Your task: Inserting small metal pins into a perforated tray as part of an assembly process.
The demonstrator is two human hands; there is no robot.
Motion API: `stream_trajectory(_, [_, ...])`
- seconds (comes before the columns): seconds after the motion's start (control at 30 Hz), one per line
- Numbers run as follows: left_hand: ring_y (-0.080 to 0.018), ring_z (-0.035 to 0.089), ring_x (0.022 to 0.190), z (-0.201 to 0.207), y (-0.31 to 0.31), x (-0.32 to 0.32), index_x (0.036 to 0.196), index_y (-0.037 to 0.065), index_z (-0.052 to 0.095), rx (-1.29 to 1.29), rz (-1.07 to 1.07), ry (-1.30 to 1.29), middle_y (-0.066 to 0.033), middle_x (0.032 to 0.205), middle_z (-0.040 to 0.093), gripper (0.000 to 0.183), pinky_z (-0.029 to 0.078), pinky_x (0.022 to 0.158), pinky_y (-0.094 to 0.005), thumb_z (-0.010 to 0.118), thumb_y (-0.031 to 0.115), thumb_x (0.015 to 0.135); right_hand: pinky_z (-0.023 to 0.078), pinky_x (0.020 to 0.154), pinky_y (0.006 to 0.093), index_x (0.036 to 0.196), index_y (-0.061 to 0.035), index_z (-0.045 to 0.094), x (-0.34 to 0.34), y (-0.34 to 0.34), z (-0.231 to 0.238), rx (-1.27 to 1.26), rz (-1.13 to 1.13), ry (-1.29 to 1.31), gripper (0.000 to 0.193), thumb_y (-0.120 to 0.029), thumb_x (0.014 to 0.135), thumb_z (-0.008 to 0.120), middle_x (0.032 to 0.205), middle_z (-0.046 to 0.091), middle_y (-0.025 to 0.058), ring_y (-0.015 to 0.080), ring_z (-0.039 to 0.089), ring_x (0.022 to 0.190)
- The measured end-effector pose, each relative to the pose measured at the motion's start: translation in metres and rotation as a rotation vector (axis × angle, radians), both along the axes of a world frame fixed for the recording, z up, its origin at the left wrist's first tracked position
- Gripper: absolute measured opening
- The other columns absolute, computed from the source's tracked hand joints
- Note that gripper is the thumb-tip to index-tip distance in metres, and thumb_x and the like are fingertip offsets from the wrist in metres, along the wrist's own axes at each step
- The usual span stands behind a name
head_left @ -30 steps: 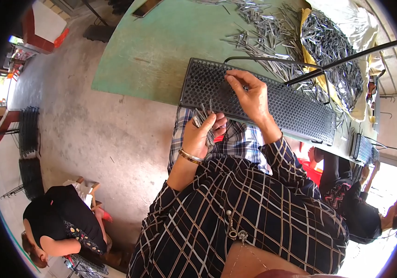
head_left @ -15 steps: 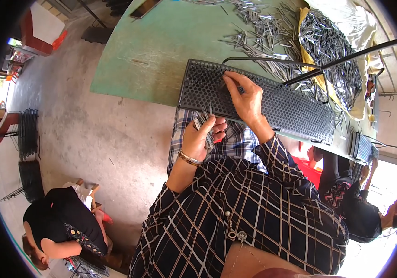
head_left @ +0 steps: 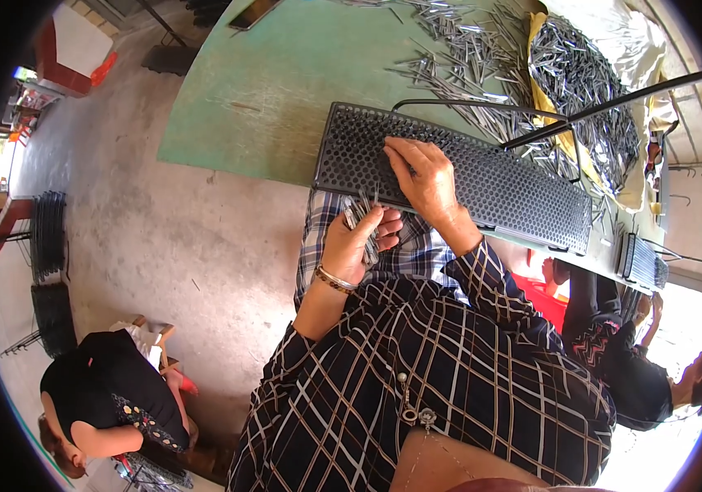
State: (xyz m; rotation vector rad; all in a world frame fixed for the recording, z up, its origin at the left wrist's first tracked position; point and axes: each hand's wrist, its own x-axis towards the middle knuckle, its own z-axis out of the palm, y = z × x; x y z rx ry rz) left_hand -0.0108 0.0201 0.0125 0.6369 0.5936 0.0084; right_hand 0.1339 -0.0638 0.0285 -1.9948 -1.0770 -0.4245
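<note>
A long black perforated panel [head_left: 523,193], full of round holes in rows, lies over the near edge of the green table and above my lap. My left hand [head_left: 351,242], just below the panel's near edge, is closed around a bunch of thin metal strips [head_left: 362,220] whose ends stick up past the thumb. Over the panel's left part, my right hand [head_left: 429,176] is bent with thumb and fingertips together at the holes. Whatever those fingertips hold, if anything, is too small or hidden to make out.
Loose metal strips [head_left: 470,53] are heaped on the green table [head_left: 277,107], beside a yellow-edged sack [head_left: 585,78] full of them. A black metal rod frame [head_left: 613,102] reaches over the panel. A dark flat phone-like object [head_left: 254,14] lies far left. Two people [head_left: 109,385] sit nearby, left and right.
My right hand has shifted slightly left and toward me over the panel, its fingers drawn closer together. My left hand keeps its place with the metal strips.
</note>
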Motion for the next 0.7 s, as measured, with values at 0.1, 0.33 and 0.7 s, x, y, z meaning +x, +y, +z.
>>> stream_trajectory(0.1, [-0.0211,0.066,0.085,-0.001,0.0,0.0,0.101,0.001,0.059,0.015,-0.014,-0.01,-0.0119,0.096,0.066,0.021,0.056,0.066,-0.0316,0.063,0.019,0.089,0.048,0.072,0.0372,0.092,-0.0027,0.066,0.002,0.0,0.0,-0.037,0.014,0.009,0.015,-0.008,0.078,0.068,0.091,0.066,0.0109,0.0282,0.063,0.081])
stream_trajectory(0.33, [-0.0157,0.065,0.084,0.0,0.001,-0.004,0.103,0.003,0.06,0.027,-0.035,-0.019,-0.0106,0.098,0.067,0.018,0.056,0.067,-0.0293,0.061,0.017,0.091,0.045,0.078,0.037,0.093,-0.0032,0.067,0.003,-0.001,0.007,-0.127,0.069,-0.039,0.016,-0.009,0.078,0.068,0.097,0.063,0.0093,0.028,0.06,0.087])
stream_trajectory(0.7, [-0.0179,0.066,0.084,0.007,0.006,0.0,0.105,0.002,0.059,0.104,0.003,-0.13,-0.0115,0.097,0.067,0.021,0.057,0.066,-0.0296,0.061,0.016,0.09,0.05,0.069,0.024,0.101,0.0023,0.066,-0.023,-0.01,0.036,-0.169,0.242,0.969,0.02,-0.011,0.087,0.065,0.088,0.067,0.0065,0.0083,0.06,0.079])
